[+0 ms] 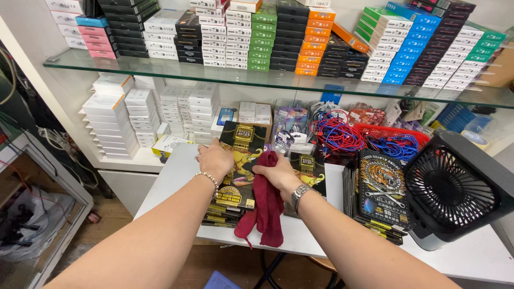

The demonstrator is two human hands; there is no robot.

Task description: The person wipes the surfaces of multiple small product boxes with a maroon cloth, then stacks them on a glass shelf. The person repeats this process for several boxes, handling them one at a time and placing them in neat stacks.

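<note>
My left hand (215,159), with a bead bracelet on the wrist, rests flat on the top black and gold packet of a stack (241,160) on the white counter (176,176). My right hand (278,172), wearing a metal watch, grips a dark red cloth (266,206) that hangs down over the stack's front. A second stack of similar packets (312,171) lies just right of that hand.
A black fan (455,190) stands at the right, with a stack of dark packets (381,192) beside it. Red and blue cables (342,136) fill baskets behind. White boxes (115,120) are piled at the left, and coloured boxes (316,37) line the glass shelf above.
</note>
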